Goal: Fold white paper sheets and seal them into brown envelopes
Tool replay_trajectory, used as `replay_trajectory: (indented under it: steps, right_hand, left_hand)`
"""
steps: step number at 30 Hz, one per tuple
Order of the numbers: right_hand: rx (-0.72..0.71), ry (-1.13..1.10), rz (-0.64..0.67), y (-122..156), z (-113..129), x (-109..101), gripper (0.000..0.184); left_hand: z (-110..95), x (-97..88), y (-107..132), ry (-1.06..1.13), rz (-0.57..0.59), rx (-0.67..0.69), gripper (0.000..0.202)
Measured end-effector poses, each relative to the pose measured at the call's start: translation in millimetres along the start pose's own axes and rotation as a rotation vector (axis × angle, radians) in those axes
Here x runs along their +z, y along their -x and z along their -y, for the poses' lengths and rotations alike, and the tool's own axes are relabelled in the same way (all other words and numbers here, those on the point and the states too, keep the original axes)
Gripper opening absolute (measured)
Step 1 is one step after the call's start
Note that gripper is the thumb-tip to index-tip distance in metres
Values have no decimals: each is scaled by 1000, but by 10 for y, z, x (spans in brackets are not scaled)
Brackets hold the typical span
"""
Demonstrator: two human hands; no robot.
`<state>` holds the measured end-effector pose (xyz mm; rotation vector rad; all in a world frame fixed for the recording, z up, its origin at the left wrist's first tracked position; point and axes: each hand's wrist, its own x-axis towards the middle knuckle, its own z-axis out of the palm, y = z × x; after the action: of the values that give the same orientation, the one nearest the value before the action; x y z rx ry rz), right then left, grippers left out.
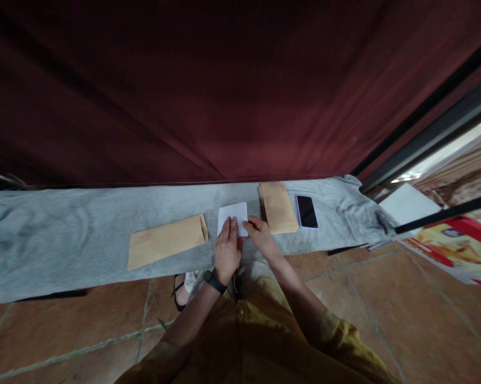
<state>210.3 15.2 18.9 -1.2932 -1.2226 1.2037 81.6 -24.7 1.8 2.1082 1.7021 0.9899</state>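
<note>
A folded sheet of white paper [233, 209] lies on the grey cloth in front of me. My left hand [227, 250] rests flat on its lower part with the fingers stretched out. At the paper's lower right edge, my right hand [260, 233] pinches it between thumb and forefinger. Left of the hands is a brown envelope [164, 242] with a faint red print and its flap end toward the paper. To the right lies a small stack of brown envelopes [279, 208], close beside the right hand.
A smartphone [306, 212] lies right of the envelope stack. The grey cloth [64, 234] covers a long narrow surface. A dark red curtain [224, 106] hangs behind it. A colourful box [460, 248] and dark metal bars [428, 114] stand at the right.
</note>
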Motion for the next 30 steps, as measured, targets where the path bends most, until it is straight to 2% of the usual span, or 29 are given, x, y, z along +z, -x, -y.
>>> replay_trajectory:
  steps: [3, 6, 8, 10, 13, 16, 19, 23, 26, 28, 30]
  right_hand:
    - [-107, 10, -5, 57, 96, 13, 38]
    - [-150, 89, -149, 100, 12, -25, 41]
    - [-117, 132, -239, 118, -125, -52, 45]
    - [-48, 100, -264, 130, -274, -57, 49]
    - [96, -101, -258, 136, -424, -40, 53]
    - [280, -288, -261, 128, -468, -43, 56]
    - [386, -292, -227, 102, -471, -70, 45]
    - [273, -132, -227, 26, -496, -91, 30]
    - [184, 48, -202, -44, -534, -108, 27]
    - [174, 107, -187, -81, -562, -125, 24]
    - [165, 147, -179, -109, -590, -144, 20]
  left_hand:
    - [-68, -67, -153, 268, -39, -139, 52]
    - [-96, -104, -227, 651, -102, -337, 44]
    - [-112, -107, -228, 970, -149, -496, 42]
    - [-126, -94, -204, 1259, -184, -638, 38]
    - [-123, -58, -158, 1487, -216, -796, 30]
    - [-78, -18, -120, 1559, -221, -898, 28]
    - [-3, 6, -85, 1574, -188, -949, 25]
    - [120, 8, 16, 1474, -86, -1020, 21]
    - [202, 6, 171, 1341, 97, -1028, 19]
    - [235, 12, 288, 1226, 203, -937, 26]
    - [245, 19, 370, 1075, 215, -796, 32]
